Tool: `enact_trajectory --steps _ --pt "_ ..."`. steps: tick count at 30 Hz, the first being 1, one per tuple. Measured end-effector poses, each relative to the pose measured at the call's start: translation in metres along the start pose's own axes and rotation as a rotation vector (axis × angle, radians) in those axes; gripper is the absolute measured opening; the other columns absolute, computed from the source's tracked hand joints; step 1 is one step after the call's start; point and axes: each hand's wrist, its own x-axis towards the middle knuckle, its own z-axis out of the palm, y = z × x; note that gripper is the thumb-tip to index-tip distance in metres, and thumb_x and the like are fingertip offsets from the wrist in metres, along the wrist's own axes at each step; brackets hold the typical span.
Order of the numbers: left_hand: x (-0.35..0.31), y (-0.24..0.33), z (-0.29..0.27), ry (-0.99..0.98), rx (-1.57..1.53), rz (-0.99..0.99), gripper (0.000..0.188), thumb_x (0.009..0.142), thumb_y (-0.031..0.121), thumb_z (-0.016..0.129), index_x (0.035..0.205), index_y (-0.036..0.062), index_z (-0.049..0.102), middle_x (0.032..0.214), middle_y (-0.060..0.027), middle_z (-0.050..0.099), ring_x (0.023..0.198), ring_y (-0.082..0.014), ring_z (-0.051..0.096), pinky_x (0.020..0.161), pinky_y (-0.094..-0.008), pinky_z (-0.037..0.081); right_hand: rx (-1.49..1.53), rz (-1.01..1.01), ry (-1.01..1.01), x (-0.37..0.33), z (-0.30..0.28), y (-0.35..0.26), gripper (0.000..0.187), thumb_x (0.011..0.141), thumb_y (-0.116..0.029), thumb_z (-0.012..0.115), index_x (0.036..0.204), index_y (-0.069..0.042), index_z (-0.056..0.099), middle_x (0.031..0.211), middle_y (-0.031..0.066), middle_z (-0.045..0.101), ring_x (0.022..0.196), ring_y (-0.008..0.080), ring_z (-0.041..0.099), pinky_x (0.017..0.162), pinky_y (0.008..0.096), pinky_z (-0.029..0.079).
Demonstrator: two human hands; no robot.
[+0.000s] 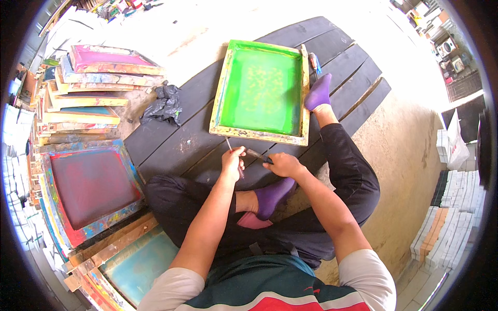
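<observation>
My left hand (233,163) is closed round a screwdriver-like tool (241,172), its thin shaft pointing up toward the near edge of a screen-printing frame. In my right hand (285,165) is a dark-handled tool (255,154) with a short flat blade, its tip directed at my left hand. Whether the two tools touch is too small to tell. Just beyond both hands lies the wooden-edged screen frame (259,136), with bright green mesh and a pale yellowish pattern in its middle. It rests on a dark slatted board (194,147).
Paint-stained screen frames (111,65) are stacked at the left, with a dark red one (93,189) nearer me. A crumpled black plastic bag (163,105) lies by the board's left edge. My purple-socked foot (318,92) sits against the green frame's right side. White stacks (443,228) stand far right.
</observation>
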Motion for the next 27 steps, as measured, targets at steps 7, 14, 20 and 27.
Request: enact_trajectory --steps 7,14,20,27 --pt "0.031 0.025 -0.053 0.32 -0.03 0.101 0.017 0.091 0.024 0.076 0.094 0.0121 0.064 0.077 -0.001 0.061 0.043 -0.0113 0.044 0.038 -0.0297 0.035 0.819 0.338 -0.319 0.018 -0.016 0.042 0.046 0.103 -0.046 0.056 0.112 -0.001 0.058 0.091 0.0161 0.073 0.07 0.0233 0.072 0.054 0.0354 0.058" --pt "0.054 0.064 -0.104 0.514 -0.008 0.202 0.022 0.094 0.025 0.074 0.09 0.0086 0.059 0.075 -0.0025 0.058 0.041 -0.0121 0.043 0.036 -0.0294 0.031 0.911 0.384 -0.391 0.027 -0.024 0.055 0.055 0.104 -0.048 0.053 0.129 0.0 0.053 0.095 0.0209 0.073 0.076 0.0281 0.075 0.059 0.0391 0.061" --pt "0.064 0.084 -0.115 0.609 -0.037 0.222 0.025 0.093 0.025 0.074 0.091 0.008 0.057 0.073 -0.0017 0.058 0.042 -0.0116 0.043 0.036 -0.0284 0.031 0.941 0.395 -0.389 0.029 -0.029 0.051 0.058 0.102 -0.051 0.055 0.115 0.005 0.06 0.087 0.0187 0.073 0.069 0.0269 0.073 0.053 0.0369 0.057" --pt "0.062 0.078 -0.117 0.629 -0.02 0.217 0.037 0.09 0.041 0.076 0.093 0.0071 0.061 0.079 -0.0035 0.059 0.046 -0.0139 0.044 0.039 -0.0305 0.033 0.691 0.418 -0.248 0.03 -0.025 0.038 0.049 0.101 -0.044 0.058 0.106 0.005 0.064 0.077 0.0196 0.071 0.061 0.0277 0.072 0.052 0.0417 0.056"
